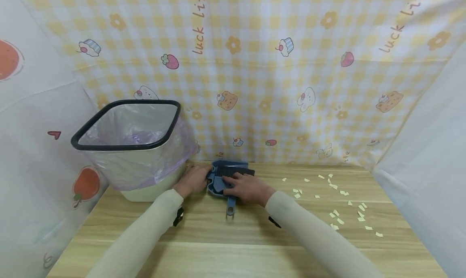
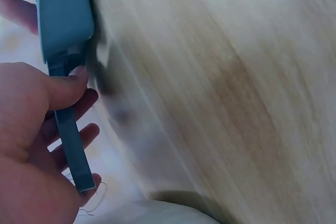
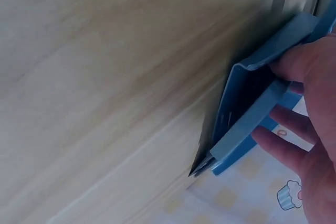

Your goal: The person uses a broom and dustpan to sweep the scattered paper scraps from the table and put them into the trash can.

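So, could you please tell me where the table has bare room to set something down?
The table is bare between the left sleeve and right sleeve, in front of the dustpan and brush. A second patch lies in front of the bin, left of the left sleeve. The middle, around both hands, and the right, where paper scraps lie, are crowded.

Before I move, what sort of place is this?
Probably a staged work booth, judging by the flat wood-grain tabletop, the yellow-and-white checked backdrop behind it, and the white sheeting on both sides.
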Demonstrator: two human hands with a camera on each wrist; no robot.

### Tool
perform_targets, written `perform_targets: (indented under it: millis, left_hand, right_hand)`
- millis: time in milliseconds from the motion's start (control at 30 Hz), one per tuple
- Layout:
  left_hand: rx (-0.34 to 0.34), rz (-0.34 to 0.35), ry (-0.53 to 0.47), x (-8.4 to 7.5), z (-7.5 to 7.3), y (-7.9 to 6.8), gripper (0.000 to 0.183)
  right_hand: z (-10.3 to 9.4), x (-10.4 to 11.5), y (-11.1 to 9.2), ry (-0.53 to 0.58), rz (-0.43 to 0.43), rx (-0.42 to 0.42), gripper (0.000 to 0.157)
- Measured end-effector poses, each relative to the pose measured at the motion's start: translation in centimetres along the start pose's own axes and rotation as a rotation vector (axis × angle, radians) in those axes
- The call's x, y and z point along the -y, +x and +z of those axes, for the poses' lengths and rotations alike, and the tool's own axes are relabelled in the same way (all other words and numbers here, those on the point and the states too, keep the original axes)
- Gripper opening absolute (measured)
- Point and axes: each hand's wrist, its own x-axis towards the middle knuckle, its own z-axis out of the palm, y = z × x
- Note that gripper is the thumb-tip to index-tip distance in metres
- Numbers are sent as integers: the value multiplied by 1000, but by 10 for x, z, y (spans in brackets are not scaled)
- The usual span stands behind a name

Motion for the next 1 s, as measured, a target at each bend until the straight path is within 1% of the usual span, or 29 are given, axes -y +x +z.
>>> perform_targets:
  millis: [100, 233, 367, 500, 633, 767, 867, 1000]
  left_hand:
    - [-4, 23, -26, -1, 0, -3, 40]
    - [-44, 73, -18, -6, 3, -10, 40]
    - [-81, 93, -36, -14, 4, -19, 40]
    - [-100, 62, -95, -25, 2, -29, 40]
    - [-97, 7, -140, -38, 0, -37, 42]
    - [-120, -16, -199, -50, 2, -44, 41]
    - [-156, -18, -243, -59, 4, -49, 40]
    - [-180, -26, -269, -69, 9, -54, 38]
  right_hand:
    - [2, 4, -7, -26, -16, -35, 42]
    - [5, 9, -19, -38, -31, -87, 40]
    - [4, 13, -31, -43, -37, -140, 40]
    - [2, 15, -43, -39, -49, -223, 37]
    - [-2, 16, -53, 2, -58, -295, 36]
    - [-4, 17, -63, 24, -48, -322, 34]
    - [-5, 19, -71, 41, -36, -322, 33]
    - [-7, 23, -80, 85, -24, -319, 33]
